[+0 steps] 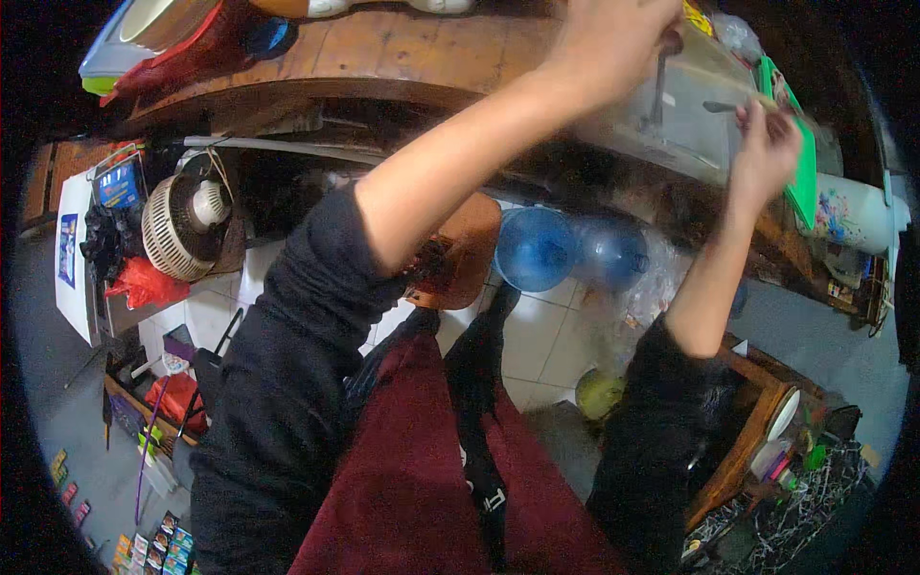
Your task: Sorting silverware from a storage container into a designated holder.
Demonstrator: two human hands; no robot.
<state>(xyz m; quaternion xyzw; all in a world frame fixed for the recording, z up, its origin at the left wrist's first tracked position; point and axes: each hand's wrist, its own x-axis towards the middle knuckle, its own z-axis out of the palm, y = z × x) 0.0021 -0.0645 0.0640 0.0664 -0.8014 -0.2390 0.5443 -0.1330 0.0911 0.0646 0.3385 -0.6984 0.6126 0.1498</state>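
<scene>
My left hand point(623, 43) reaches to the top edge of the view, its fingers closed round a slim dark utensil point(659, 91) that points down. Motion blur hides whether this is a spoon or a fork. Farther right, my right hand point(770, 144) pinches a small spoon-like utensil point(721, 107), its dark end pointing left. Both hands are over a greyish, see-through plastic surface point(695, 134) on the wooden counter point(383, 48). Just beyond my right hand lies a bright green flat thing point(803, 177).
Under the counter stand a brown bin point(470, 249), a blue bucket point(537, 249) and a blue water jug point(611, 251). A fan point(182, 225) and a red bag point(144, 286) are at left. A white floral container point(848, 213) is at right, above a wooden shelf point(733, 450).
</scene>
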